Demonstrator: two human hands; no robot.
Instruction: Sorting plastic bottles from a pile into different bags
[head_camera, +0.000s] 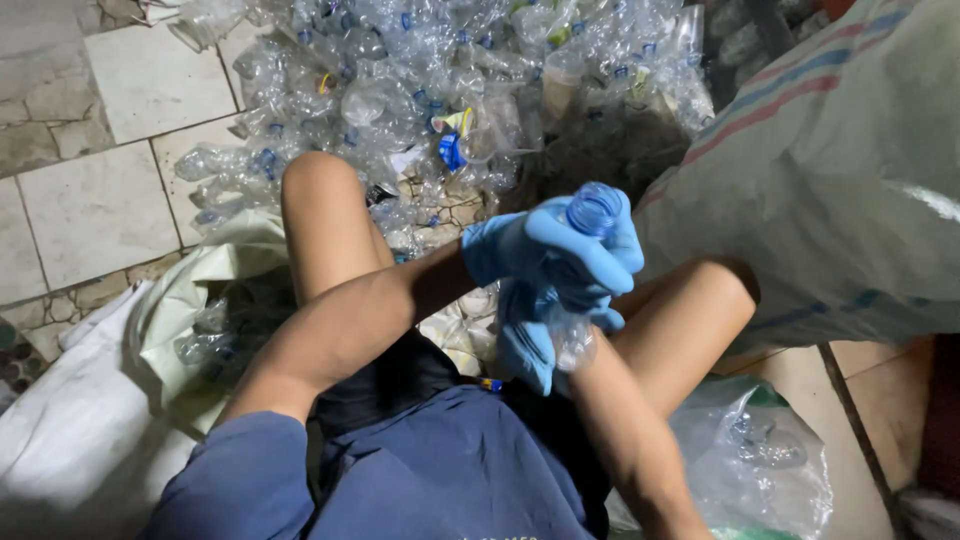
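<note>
Left hand, gloved in blue, is wrapped tight around the upper part of a clear plastic bottle, fingers curled just below the blue cap. Right hand, gloved too, is closed on the lower body from underneath, and the thin plastic looks crumpled between the two grips. The bottle sits up in the air between the person's knees, above the lap, nowhere near the floor.

Its long axis runs close to upright, tilted a little away from the person, cap end pointing up and toward the big bottle pile ahead, base pointing down at the lap.

Now the risks, as I read them: that soft wall could buckle further under the squeeze and let the bottle slip out between the gloves, and any liquid left inside could spill onto the shorts. A slick glove on smooth plastic could also lose its hold near the cap. The striped sack waits on the right, a clear bag below it.
</note>
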